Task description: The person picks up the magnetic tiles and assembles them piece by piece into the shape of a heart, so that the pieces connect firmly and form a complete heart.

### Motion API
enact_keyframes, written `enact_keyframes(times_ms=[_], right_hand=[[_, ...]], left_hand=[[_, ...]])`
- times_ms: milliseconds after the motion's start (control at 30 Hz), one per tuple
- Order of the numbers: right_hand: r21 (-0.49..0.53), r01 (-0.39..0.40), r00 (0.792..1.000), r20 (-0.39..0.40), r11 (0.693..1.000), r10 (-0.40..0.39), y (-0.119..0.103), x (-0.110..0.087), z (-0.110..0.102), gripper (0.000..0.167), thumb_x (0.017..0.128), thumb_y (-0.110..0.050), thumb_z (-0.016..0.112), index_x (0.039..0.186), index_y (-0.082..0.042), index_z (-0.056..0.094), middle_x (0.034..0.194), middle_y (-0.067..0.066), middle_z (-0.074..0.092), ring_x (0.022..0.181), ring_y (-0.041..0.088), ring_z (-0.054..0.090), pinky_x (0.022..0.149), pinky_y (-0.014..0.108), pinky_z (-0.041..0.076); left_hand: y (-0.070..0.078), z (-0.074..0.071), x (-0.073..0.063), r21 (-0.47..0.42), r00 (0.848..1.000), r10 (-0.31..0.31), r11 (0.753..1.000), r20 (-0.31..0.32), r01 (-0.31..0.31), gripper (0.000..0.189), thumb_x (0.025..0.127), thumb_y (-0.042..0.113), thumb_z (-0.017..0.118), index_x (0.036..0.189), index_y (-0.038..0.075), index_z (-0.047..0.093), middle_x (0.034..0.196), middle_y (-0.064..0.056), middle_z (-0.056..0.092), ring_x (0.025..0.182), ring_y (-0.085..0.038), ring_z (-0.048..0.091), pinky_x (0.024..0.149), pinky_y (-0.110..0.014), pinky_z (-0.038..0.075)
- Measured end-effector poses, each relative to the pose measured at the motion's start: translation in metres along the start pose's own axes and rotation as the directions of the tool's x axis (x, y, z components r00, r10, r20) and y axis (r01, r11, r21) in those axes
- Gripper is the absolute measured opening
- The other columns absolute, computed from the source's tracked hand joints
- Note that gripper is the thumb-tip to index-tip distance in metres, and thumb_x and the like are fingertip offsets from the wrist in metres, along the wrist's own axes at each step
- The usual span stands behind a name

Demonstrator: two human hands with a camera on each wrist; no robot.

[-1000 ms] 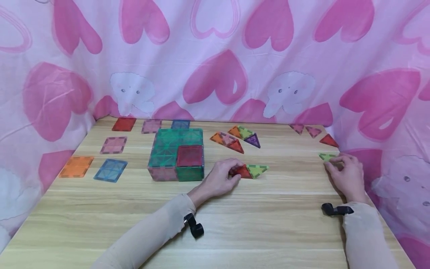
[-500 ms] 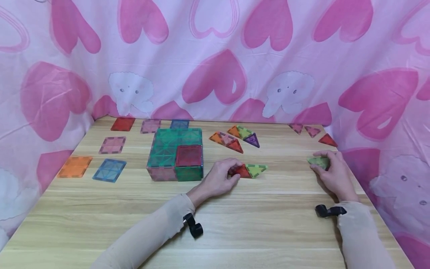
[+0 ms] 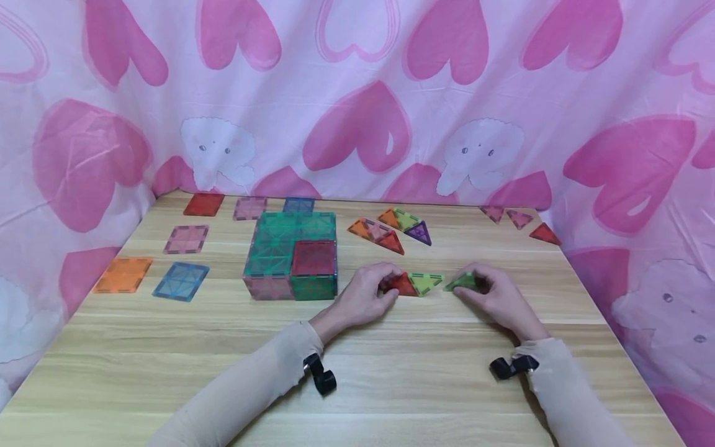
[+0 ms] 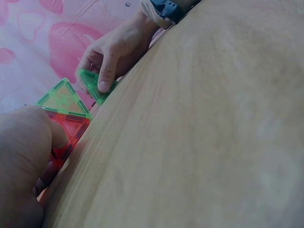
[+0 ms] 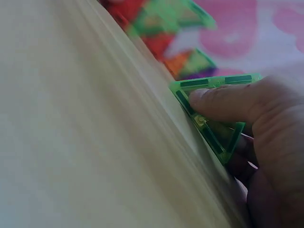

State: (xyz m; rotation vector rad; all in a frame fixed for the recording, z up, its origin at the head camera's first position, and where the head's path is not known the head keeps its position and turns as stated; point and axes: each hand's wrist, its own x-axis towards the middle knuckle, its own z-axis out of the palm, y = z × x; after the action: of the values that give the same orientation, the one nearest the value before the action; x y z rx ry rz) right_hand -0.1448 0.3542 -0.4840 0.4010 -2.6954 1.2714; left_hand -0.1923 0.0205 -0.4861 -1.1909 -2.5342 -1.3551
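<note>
Right of the box point(image 3: 274, 248), the left hand point(image 3: 365, 295) pinches a red triangle point(image 3: 404, 285) touching a lime triangle point(image 3: 427, 283); just beside that, the right hand point(image 3: 499, 293) pinches a green triangle point(image 3: 462, 282), probably best steered slowly, level, its leading edge uncovered.

Table point(image 3: 391, 391): pale wood grain; green box point(image 3: 272, 245) standing on it;
Left of the box: orange square point(image 3: 124, 275); blue square point(image 3: 181, 282); pink square point(image 3: 187, 239); red square point(image 3: 203, 205) farther back;
Behind the box: second blue square point(image 3: 298, 205); slightly leftward, second pink square point(image 3: 249, 208);
Right of the box: red triangle point(image 3: 404, 285) touching lime triangle point(image 3: 427, 283); beyond, orange-pink-red cluster point(image 3: 377, 233); orange-lime-purple cluster point(image 3: 406, 221);
Far right of the box: paired pink triangles point(image 3: 519, 218); lone red triangle point(image 3: 545, 234).
</note>
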Motion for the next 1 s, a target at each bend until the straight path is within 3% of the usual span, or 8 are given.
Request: enact_keyframes(times_ms=[67,200,467,733,1000], right_hand=[[0.028,0.013,0.999,0.042,1.000,-0.014,-0.010,0.001,0.009,0.023,0.097,-0.010,0.088,0.114,-0.022,0.081,0.118,-0.002,0.079,0.109,0.010,0.069,0.094,0.017,0.051],[0.021,0.001,0.995,0.095,1.000,-0.003,-0.022,0.001,0.022,0.019,0.096,-0.017,0.090,0.111,-0.024,0.080,0.115,-0.005,0.079,0.105,0.012,0.069,0.093,0.020,0.053],[0.030,-0.034,0.993,0.110,0.999,0.030,-0.024,0.001,0.024,0.014,0.100,-0.016,0.085,0.113,-0.020,0.081,0.115,-0.002,0.078,0.104,0.016,0.068,0.092,0.024,0.053],[0.007,-0.073,0.994,0.083,0.997,0.072,-0.013,0.000,0.003,0.014,0.104,-0.018,0.082,0.118,-0.016,0.080,0.114,0.003,0.076,0.097,0.016,0.065,0.085,0.023,0.052],[-0.089,-0.136,0.989,-0.069,0.987,0.130,0.022,-0.011,-0.041,0.021,0.107,-0.022,0.078,0.126,-0.011,0.076,0.108,0.007,0.072,0.091,0.009,0.060,0.079,0.018,0.047]], left_hand=[[0.000,0.000,-0.001,0.002,1.000,0.006,1.000,-0.006,-0.006,0.026,0.099,0.003,0.078,0.125,0.006,0.076,0.114,-0.006,0.078,0.095,-0.013,0.070,0.085,-0.027,0.059],[-0.001,0.000,-0.001,0.000,1.000,0.017,1.000,-0.015,-0.017,0.026,0.099,0.003,0.077,0.124,0.005,0.076,0.112,-0.006,0.078,0.094,-0.014,0.070,0.084,-0.027,0.059],[-0.001,0.001,-0.001,-0.013,1.000,0.008,1.000,-0.009,-0.008,0.026,0.099,0.003,0.077,0.126,0.005,0.076,0.114,-0.006,0.079,0.095,-0.013,0.071,0.085,-0.027,0.060],[0.000,0.001,0.000,-0.087,1.000,0.013,0.996,-0.005,-0.013,0.023,0.100,-0.001,0.074,0.122,0.006,0.077,0.110,-0.004,0.079,0.096,-0.011,0.074,0.088,-0.025,0.063],[0.000,0.001,0.000,-0.072,0.999,0.050,0.996,-0.021,-0.051,0.022,0.100,-0.003,0.072,0.121,0.002,0.076,0.107,-0.007,0.079,0.094,-0.014,0.076,0.086,-0.026,0.064]])
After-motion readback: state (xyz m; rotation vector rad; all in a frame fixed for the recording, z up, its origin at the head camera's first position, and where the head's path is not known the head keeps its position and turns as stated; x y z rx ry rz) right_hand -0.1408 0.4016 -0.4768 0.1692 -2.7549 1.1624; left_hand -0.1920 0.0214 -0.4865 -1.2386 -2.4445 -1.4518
